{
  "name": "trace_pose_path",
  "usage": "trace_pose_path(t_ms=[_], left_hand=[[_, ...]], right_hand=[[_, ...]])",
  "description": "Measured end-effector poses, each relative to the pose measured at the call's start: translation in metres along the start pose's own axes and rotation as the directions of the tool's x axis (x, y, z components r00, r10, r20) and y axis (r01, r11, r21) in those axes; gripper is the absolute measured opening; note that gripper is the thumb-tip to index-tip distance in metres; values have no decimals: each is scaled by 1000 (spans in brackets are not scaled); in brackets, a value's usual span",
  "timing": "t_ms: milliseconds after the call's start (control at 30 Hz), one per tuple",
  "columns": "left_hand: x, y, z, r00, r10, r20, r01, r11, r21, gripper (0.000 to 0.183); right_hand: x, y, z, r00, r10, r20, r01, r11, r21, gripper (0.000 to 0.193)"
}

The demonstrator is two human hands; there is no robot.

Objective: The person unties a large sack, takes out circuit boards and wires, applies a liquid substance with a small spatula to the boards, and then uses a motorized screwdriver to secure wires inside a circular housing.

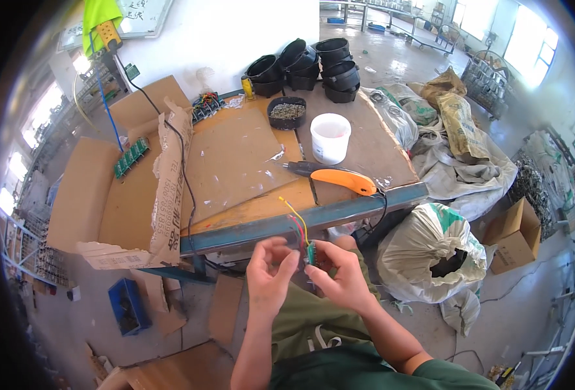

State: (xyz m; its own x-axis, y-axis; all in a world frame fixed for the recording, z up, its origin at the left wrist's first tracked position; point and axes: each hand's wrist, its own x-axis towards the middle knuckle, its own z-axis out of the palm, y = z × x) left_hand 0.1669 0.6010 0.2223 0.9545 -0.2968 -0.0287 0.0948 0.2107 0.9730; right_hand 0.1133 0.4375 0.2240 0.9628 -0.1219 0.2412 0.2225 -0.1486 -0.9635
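Note:
Just off the table's near edge, my right hand (pixel 343 274) pinches a small green circuit board (pixel 311 253) between thumb and fingers. Red and yellow wires (pixel 304 221) rise from the board toward the tabletop. Close beside it on the left, my left hand (pixel 272 268) has its fingers curled toward the thumb. Something clear or dark shows by its fingertips, too small to name. Beyond the hands, an orange and black electric screwdriver (pixel 343 180) lies on the table, apart from both hands.
A white tub (pixel 330 138), a black tray of small screws (pixel 287 113) and stacked black bowls (pixel 298 60) stand farther back. At left an open cardboard box (pixel 92 214) holds a green board strip (pixel 131 158). A white sack (pixel 430 253) sits at right; a cable (pixel 185 169) crosses the box's edge.

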Motion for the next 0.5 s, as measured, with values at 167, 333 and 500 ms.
trace_pose_path(t_ms=[167,333,500], left_hand=[[23,5,15,995,-37,92,45,995,-84,45],[29,-9,27,1000,-6,-28,0,978,-209,20],[14,-8,34,986,112,-120,-130,980,-152,21]], right_hand=[[-1,3,7,981,113,160,-149,961,233,29],[-2,30,22,967,216,134,-253,864,435,25],[0,31,15,966,231,113,-257,845,470,28]])
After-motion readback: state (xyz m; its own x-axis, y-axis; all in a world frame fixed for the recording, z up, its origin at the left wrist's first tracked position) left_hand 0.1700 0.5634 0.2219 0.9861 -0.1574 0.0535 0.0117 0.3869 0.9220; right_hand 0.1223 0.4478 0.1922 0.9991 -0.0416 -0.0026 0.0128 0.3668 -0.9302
